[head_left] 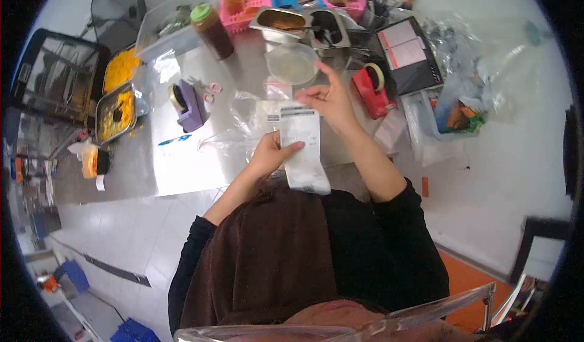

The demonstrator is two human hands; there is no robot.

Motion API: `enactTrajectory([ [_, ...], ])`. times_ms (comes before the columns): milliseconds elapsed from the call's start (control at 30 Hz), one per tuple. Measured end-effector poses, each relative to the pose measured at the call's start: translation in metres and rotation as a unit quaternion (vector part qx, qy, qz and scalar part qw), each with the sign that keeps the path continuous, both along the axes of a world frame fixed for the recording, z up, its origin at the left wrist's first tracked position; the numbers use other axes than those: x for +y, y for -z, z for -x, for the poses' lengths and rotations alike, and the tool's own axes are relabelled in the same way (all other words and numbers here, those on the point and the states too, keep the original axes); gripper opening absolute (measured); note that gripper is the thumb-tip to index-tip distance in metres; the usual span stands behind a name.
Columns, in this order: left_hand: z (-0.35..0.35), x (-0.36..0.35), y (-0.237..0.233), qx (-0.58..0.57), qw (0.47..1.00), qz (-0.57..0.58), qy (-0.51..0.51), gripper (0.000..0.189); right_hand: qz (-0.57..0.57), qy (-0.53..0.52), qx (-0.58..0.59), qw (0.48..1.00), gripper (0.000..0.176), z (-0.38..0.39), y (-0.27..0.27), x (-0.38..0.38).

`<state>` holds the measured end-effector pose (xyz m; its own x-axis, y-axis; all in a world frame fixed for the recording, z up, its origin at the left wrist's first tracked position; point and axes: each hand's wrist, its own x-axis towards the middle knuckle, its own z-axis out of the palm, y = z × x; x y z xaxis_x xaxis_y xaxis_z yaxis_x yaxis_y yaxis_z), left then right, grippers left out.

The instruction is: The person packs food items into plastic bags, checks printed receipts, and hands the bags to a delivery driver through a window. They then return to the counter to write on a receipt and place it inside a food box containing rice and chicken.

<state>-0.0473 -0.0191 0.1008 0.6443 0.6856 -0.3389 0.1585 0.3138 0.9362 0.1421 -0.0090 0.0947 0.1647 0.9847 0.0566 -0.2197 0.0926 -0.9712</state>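
Observation:
A long white printed receipt (302,150) hangs in front of me, its lower end curling toward my chest. My left hand (271,154) grips its left edge, thumb lying over the paper. At the receipt's top edge, my right hand (331,103) pinches with thumb and a finger, while the index finger points up and away. Behind the receipt lies clear plastic film or a bag (240,123), with another printed paper (267,112) partly covered. Just beyond my right hand stands a round translucent lidded container (292,64).
On the steel table (182,171) stand a purple tape dispenser (190,106), a red tape dispenser (372,91), scissors (212,91) and a green-capped sauce bottle (213,34). Trays of yellow food (117,112) sit left; a black folder (409,55) and a tub of vegetable scraps (462,117) are right.

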Motion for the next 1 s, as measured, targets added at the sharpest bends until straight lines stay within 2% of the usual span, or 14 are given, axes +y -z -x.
enactTrajectory([
  [67,0.011,-0.003,0.019,0.051,0.998,0.035,-0.001,0.025,0.037,0.053,-0.056,0.996,0.075,-0.008,0.04,0.026],
  [167,0.026,-0.014,0.033,0.119,0.992,0.045,0.014,0.021,0.062,0.071,-0.08,0.992,0.067,-0.002,0.08,0.037],
  [200,0.031,-0.019,0.043,0.091,0.996,0.015,0.001,0.022,0.057,0.075,-0.171,0.981,0.064,0.0,0.092,0.039],
  [233,0.034,-0.018,0.043,0.143,0.99,0.0,0.011,0.022,0.051,0.077,-0.261,0.961,0.061,0.004,0.099,0.039],
  [300,0.037,-0.015,0.042,0.242,0.969,-0.028,0.036,0.023,0.038,0.075,-0.343,0.936,0.058,0.009,0.111,0.04],
  [367,0.04,-0.014,0.041,0.199,0.98,0.016,0.006,0.023,0.02,0.069,-0.335,0.939,0.056,0.011,0.115,0.05],
  [467,0.037,-0.014,0.039,0.183,0.982,0.042,-0.021,0.023,0.106,-0.075,-0.258,0.957,0.06,-0.005,0.124,0.079],
  [567,0.041,-0.017,0.057,0.136,0.988,0.055,-0.04,0.023,0.008,-0.084,-0.538,0.839,0.064,-0.01,0.095,0.09],
  [600,0.044,-0.019,0.065,0.111,0.991,0.061,-0.047,0.024,0.018,-0.076,-0.509,0.857,0.058,-0.008,0.1,0.092],
  [700,0.04,-0.019,0.041,0.176,0.983,0.044,-0.014,0.025,-0.042,-0.02,-0.489,0.871,0.045,-0.006,0.088,0.081],
  [800,0.052,-0.024,0.06,0.133,0.991,0.0,-0.001,0.026,-0.011,0.022,-0.336,0.942,0.03,0.001,0.079,0.027],
  [867,0.052,-0.024,0.054,0.175,0.984,0.012,0.011,0.026,0.086,-0.028,-0.164,0.982,0.02,0.015,0.092,-0.034],
  [933,0.052,-0.023,0.054,0.186,0.982,0.027,0.018,0.026,0.114,-0.092,-0.041,0.988,0.018,0.03,0.091,-0.09],
  [1000,0.053,-0.023,0.058,0.168,0.985,0.046,0.021,0.026,0.128,-0.162,-0.086,0.975,0.054,0.036,0.116,-0.123],
])
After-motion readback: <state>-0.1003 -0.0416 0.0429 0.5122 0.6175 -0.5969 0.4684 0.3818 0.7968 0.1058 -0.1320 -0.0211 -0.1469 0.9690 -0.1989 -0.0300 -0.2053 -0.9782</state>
